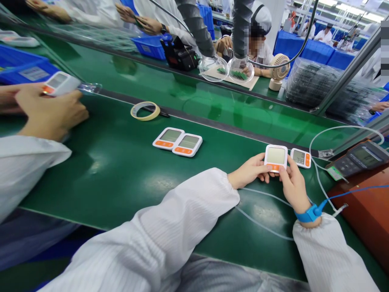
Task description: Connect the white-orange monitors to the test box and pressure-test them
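Observation:
Between my two hands is a small white digital monitor (276, 156) with a grey screen and orange buttons, held upright above the green bench. My left hand (251, 170) grips its left side and lower edge. On its right edge, my right hand (293, 182) has the thumb at the orange buttons; a blue wrist strap circles that wrist. Just right of it lies a similar monitor (300, 158), with digits on its screen. Two more monitors, one on the left (169, 138) and one on the right (187, 144), lie touching each other on the bench, screens blank.
A tape roll (145, 111) lies by the black rail. At right, a handheld meter (361, 158) with a pale tube rests by an orange-brown box (364, 207). A co-worker's hand (51, 109) holds another monitor at left. Extraction hoses (212, 48) hang beyond the rail.

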`<move>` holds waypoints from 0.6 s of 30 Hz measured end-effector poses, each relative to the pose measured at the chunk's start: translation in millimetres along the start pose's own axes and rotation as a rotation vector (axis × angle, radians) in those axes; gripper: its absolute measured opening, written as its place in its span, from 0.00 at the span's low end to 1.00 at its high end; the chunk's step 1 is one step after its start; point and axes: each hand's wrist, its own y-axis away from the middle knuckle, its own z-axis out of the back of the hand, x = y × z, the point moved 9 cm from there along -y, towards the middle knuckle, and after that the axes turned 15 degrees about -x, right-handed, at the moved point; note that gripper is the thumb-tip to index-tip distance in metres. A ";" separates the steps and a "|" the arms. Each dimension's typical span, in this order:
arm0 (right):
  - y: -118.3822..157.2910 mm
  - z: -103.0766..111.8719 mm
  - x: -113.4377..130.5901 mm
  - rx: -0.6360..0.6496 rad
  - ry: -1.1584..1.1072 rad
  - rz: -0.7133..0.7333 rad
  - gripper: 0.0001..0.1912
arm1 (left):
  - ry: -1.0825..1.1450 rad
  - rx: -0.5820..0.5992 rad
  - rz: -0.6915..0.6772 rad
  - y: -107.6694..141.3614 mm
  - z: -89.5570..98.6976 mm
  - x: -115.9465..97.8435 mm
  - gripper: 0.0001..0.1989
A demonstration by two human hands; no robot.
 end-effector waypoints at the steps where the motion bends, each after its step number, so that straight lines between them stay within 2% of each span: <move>1: 0.4 -0.5 -0.6 0.008 -0.016 -0.017 0.28 | -0.010 0.006 -0.005 0.5 -0.6 -0.2 0.33; 5: 1.0 -1.6 -1.1 0.045 -0.031 -0.064 0.29 | -0.056 0.026 -0.010 0.8 -1.1 2.2 0.35; 10: 0.1 4.1 6.0 0.016 0.125 -0.017 0.29 | -0.057 0.051 0.019 -2.5 -0.9 10.9 0.37; 18: -1.0 2.1 5.9 0.029 0.160 -0.008 0.30 | -0.083 0.060 0.008 -4.4 -1.2 13.4 0.36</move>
